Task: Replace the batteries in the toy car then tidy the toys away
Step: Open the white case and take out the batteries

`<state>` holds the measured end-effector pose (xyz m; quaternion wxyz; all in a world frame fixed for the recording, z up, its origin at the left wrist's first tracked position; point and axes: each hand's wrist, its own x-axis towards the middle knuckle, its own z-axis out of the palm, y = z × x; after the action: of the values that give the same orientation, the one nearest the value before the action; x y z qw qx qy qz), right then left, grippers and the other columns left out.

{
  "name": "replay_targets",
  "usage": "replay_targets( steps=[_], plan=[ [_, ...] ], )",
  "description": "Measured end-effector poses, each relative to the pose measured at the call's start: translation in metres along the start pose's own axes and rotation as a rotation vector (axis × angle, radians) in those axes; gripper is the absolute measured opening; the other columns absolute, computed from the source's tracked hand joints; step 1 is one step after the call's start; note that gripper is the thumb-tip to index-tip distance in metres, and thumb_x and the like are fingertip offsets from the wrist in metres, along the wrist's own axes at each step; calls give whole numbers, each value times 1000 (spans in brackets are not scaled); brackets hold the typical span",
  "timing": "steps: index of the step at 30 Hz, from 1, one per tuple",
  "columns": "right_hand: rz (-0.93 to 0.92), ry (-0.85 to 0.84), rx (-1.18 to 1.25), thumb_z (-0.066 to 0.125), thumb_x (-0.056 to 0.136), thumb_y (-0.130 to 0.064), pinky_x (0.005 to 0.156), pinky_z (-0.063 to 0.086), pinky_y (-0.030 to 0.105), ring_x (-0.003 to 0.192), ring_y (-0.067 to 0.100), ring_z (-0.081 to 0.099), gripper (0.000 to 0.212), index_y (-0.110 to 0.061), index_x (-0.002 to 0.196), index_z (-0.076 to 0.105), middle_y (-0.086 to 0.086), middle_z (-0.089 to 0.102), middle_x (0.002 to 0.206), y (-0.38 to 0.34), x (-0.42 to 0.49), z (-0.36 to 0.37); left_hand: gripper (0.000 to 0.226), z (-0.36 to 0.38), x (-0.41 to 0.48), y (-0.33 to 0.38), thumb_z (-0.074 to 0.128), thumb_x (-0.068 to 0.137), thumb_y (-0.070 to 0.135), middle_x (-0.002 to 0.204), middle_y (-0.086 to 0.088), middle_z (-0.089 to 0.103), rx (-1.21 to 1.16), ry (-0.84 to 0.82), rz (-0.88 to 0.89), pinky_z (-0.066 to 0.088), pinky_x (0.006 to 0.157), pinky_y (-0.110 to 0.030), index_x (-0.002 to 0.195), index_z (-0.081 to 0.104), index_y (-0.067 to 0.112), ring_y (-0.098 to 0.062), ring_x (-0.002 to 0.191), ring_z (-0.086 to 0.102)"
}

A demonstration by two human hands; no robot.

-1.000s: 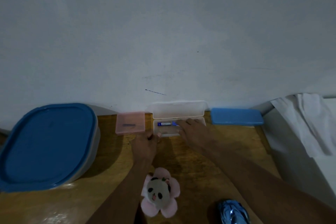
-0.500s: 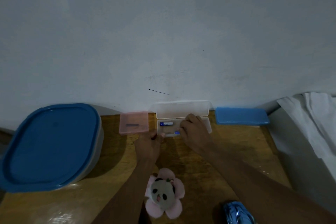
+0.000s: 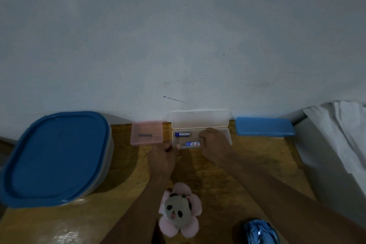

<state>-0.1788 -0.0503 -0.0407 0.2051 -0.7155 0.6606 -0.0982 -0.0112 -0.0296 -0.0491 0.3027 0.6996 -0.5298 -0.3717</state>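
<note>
A clear plastic case (image 3: 200,123) stands open against the wall on the wooden table. Two blue and white batteries lie in its base, one at the back left (image 3: 182,134) and one near the front (image 3: 191,144). My right hand (image 3: 214,144) reaches into the base, and its curled fingers pinch the right end of the front battery. My left hand (image 3: 163,155) holds the case's front left corner, thumb on the rim. The blue toy car (image 3: 259,232) sits at the bottom edge, partly cut off. A panda plush on a pink flower (image 3: 179,210) lies between my forearms.
A small pink box (image 3: 146,132) holding a thin dark tool sits left of the case. A big tub with a blue lid (image 3: 55,156) fills the left side. A flat blue case (image 3: 264,126) lies at the back right, and white cloth (image 3: 346,134) drapes over a grey unit there.
My right hand drew back from the far row of the case to the front. One battery went with it from beside the other to the front. My left hand stayed put.
</note>
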Motion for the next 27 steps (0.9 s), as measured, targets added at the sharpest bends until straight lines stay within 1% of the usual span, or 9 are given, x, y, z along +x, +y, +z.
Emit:
replay_targets(
  steps=[3,6,9,12,14,18,22,25,27],
  plan=[
    [17,-52,9,57,89,-18,88,48,28,99,18,57,19,-8,102,69,7,65,103,2,0,-3,12,1,1,-1,66,91,23,81,7,66,7,-3,-16,33,55,-7,97,73,16,2,69,56],
    [30,-159,-4,66,82,-15,79,46,24,95,17,57,23,-10,104,72,6,64,102,1,2,-9,12,1,0,1,65,91,24,75,8,63,43,-16,-27,33,55,-11,89,71,14,5,67,52],
    [14,-278,-43,68,82,-15,82,49,27,95,17,58,26,-13,108,72,5,66,103,2,7,-18,15,0,0,0,66,90,24,71,6,62,45,-19,-26,34,55,-13,81,68,13,-6,67,55],
    [-24,-334,-61,65,84,-10,89,52,34,102,20,60,28,-14,112,69,5,66,111,6,9,-24,10,0,0,-1,67,90,24,76,4,65,29,-19,-26,36,58,-14,87,71,16,-7,71,57],
    [-37,-349,-49,60,88,-6,91,49,30,106,21,58,29,-12,116,67,7,64,117,9,8,-27,12,1,0,-3,67,89,25,80,1,68,25,-22,-13,41,61,-19,90,73,15,-11,75,60],
    [-34,-343,16,57,93,-9,82,42,20,104,18,57,24,-12,114,69,5,64,117,14,6,-31,15,0,0,-3,66,90,26,80,-2,68,44,-31,-28,41,61,-19,85,70,13,-14,76,61],
    [10,-251,150,53,95,-8,76,45,20,94,14,58,20,-15,106,68,4,65,110,18,3,-34,18,0,0,-1,65,90,26,71,2,61,72,-27,-18,37,57,-18,74,63,17,-13,70,57],
    [12,-165,214,49,97,-8,70,46,20,88,15,56,15,-14,105,59,3,60,102,7,5,-30,11,0,0,-1,65,91,26,76,4,63,79,-22,1,38,58,-15,86,69,18,-11,73,57],
    [9,-129,215,51,96,-9,75,48,22,93,16,57,15,-14,107,59,3,61,106,-4,9,-23,13,1,0,-1,64,91,26,81,4,64,73,-18,5,41,63,-21,95,72,16,-12,78,59]
  ],
)
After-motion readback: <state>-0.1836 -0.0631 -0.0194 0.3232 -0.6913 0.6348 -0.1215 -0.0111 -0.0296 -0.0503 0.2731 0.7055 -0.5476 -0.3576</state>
